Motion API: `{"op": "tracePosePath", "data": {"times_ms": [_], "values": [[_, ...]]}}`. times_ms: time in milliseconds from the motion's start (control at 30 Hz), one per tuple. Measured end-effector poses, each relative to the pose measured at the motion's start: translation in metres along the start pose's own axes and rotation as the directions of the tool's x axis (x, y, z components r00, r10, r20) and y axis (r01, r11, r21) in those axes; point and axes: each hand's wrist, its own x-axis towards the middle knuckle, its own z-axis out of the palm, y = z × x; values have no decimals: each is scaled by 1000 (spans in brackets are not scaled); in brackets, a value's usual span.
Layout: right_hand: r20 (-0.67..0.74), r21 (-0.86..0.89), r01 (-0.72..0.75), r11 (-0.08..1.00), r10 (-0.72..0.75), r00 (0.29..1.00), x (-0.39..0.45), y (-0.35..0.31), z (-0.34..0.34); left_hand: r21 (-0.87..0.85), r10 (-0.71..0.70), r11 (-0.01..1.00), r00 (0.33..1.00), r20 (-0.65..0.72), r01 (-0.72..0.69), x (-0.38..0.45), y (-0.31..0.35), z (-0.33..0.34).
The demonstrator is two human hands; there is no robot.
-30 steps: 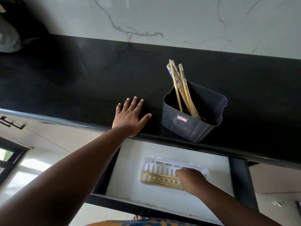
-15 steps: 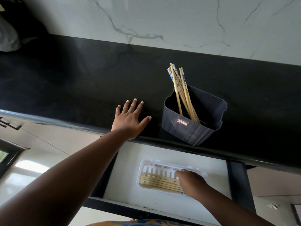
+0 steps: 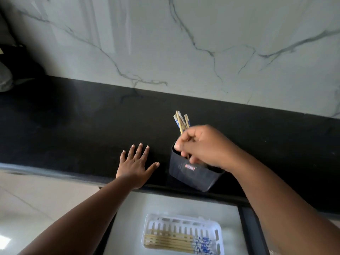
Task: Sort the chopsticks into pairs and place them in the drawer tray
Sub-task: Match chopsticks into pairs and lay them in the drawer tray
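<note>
Bamboo chopsticks (image 3: 181, 122) in right hand (image 3: 204, 146) (fingers curled), left hand (image 3: 135, 167) flat

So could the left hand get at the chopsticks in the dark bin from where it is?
Probably not easily: the left hand lies flat on the counter beside the bin, but the right hand already covers the chopsticks.
</note>
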Motion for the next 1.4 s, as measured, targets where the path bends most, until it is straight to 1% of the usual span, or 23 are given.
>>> {"op": "tracePosePath", "data": {"times_ms": [33, 67, 100, 133, 200, 267, 467, 667, 1000, 1167, 1267, 1400], "values": [[-140, -55, -8, 998, 0, 990, 12, 1, -6, -5, 1, 1000, 1000, 2, -1, 0, 0, -1], [-248, -134, -46, 990, 11, 969, 25, 6, -9, -8, 1, 1000, 1000, 3, -1, -1, 0, -1], [-313, -217, -107, 970, 35, 949, 35, 12, -10, -10, 0, 1000, 1000, 4, 0, -1, 0, -2], [-342, -279, -172, 945, 69, 937, 41, 19, -9, -13, -1, 1000, 1000, 3, 1, -1, 1, -2], [-347, -325, -255, 911, 136, 928, 47, 31, -2, -16, -1, 1000, 1000, 1, 1, -1, 0, -1], [-342, -319, -282, 905, 168, 924, 49, 40, 5, -16, -1, 1000, 1000, 3, 1, 0, 0, 0], [-314, -318, -256, 913, 153, 937, 54, 50, 14, -18, -2, 1000, 1000, -5, 2, 0, -1, 3], [-325, -176, -264, 948, 197, 925, 61, 61, 8, -26, -7, 1000, 1000, -14, 7, 1, -1, 4], [-396, -203, -253, 946, 157, 905, 62, 65, 7, -32, -16, 999, 1000, -16, 15, 0, -1, 3], [-390, -212, -248, 945, 151, 908, 60, 66, 5, -32, -18, 999, 1000, -10, 18, -1, 0, 1], [-374, -191, -199, 961, 116, 920, 56, 61, -5, -46, -17, 999, 1000, 1, 17, -1, 0, 2], [-356, 21, 1, 1000, 6, 934, 45, 35, -35, -39, -26, 999, 998, 51, 28, 3, -1, 3]]}}
